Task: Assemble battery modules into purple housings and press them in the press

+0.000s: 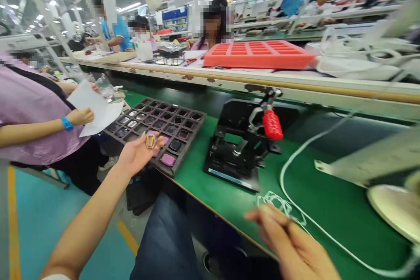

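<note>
My left hand [136, 154] is closed on a small squarish watch case [150, 141] with a pink rim and a yellowish inside, held in the fingertips above the near side of a dark compartment tray [182, 161]. Several similar pieces lie in the tray's pockets, some black, some pink. At the lower right, my right hand [290, 240] is blurred, its thumb and fingers drawn together over the bench edge. Whether anything sits between them is hidden. Nearest to it lies a thin white cord [277, 201]. Beyond stands a black clamp fixture [234, 151] with a red-wrapped handle [272, 125].
A red compartment tray [259, 54] rests on the shelf above the green bench [200, 179]. A white cable [297, 153] curves across the right side, near a pale round base [390, 210]. At left, a co-worker in a pink top [36, 105] holds white paper [98, 109].
</note>
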Tool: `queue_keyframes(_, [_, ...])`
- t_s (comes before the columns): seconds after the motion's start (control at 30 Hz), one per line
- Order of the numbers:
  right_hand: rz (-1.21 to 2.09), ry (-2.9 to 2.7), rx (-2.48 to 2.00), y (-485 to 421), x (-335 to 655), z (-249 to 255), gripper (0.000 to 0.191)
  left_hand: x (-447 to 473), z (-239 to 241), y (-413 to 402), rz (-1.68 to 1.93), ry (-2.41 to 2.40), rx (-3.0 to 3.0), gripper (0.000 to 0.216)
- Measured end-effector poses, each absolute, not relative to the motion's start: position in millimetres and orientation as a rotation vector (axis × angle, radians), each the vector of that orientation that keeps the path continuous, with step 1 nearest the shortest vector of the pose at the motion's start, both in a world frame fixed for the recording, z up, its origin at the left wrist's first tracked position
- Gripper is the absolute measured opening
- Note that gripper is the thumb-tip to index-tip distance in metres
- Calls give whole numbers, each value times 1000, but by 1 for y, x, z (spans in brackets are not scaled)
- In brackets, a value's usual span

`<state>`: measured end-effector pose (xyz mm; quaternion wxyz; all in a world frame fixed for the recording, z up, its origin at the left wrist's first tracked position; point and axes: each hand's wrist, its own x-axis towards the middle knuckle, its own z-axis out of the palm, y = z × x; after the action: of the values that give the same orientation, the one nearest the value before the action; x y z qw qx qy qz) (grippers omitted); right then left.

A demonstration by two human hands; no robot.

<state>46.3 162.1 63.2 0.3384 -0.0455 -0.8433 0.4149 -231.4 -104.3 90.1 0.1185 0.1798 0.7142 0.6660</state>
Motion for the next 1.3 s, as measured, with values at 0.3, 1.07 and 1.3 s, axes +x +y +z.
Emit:
queue_keyframes(0.3, [1546, -1938, -157, 126, 0, 81, 50, -98, 63, -51, 1955, 1585, 439, 33])
queue_keyframes(1.07, [1302, -1914, 319, 102, 15, 12, 60, -71, 60, -55, 1797, 1681, 402, 52])
queue_keyframes(1.3, [1267, -1964, 362, 103, 19, 8, 60, -70, 56, -56, 1755, 1767, 418, 52])
